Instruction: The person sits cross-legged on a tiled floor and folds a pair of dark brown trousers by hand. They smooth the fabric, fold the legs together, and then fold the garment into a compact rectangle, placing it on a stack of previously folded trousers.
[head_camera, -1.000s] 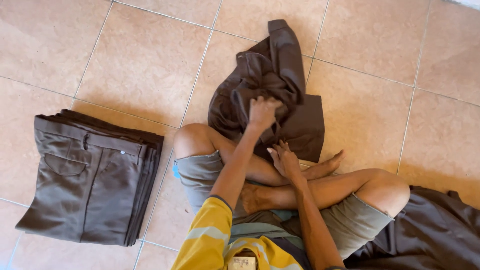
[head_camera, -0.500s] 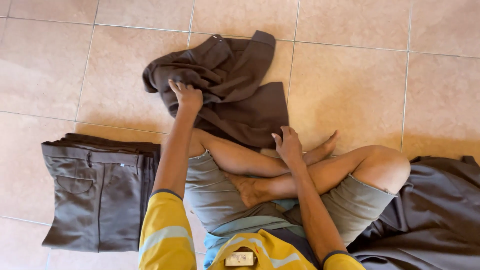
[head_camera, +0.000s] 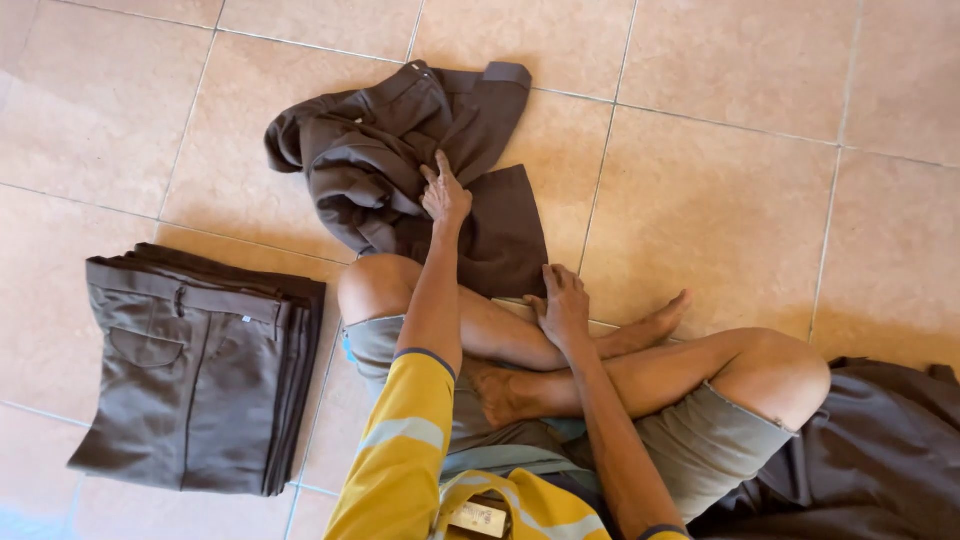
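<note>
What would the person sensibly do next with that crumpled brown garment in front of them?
Probably pull it flat. The left hand rests on the crumpled brown garment, which lies bunched on the tiled floor, while the right hand sits at its near edge. The folded stack alongside lies neat.

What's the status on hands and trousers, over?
Left hand flat on crumpled brown trousers. Right hand on its edge by the shin, holding nothing. Folded stack to the left, nothing in the way.
</note>
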